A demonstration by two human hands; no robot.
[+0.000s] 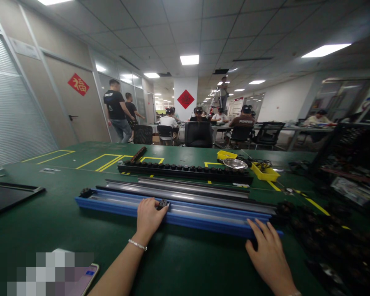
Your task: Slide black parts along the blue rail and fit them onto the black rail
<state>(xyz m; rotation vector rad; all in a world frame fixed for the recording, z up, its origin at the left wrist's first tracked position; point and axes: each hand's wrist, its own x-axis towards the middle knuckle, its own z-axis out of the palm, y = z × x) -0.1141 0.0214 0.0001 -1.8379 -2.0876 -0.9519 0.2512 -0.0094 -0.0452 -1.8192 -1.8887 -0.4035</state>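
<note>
A long blue channel lies across the green table in front of me. My left hand is closed, thumb and fingers pinching a small black block within the channel's middle stretch. At the channel's left end sits another small black piece. My right hand rests near the right end, fingers spread and touching the channel's edge, holding nothing. Directly behind the channel are grey, shiny long strips with dark edges.
Farther back lies a black bar lined with several round black parts. Yellow bins and a metal dish stand right of it. Many dark parts pile at right. A phone lies lower left, a black panel far left.
</note>
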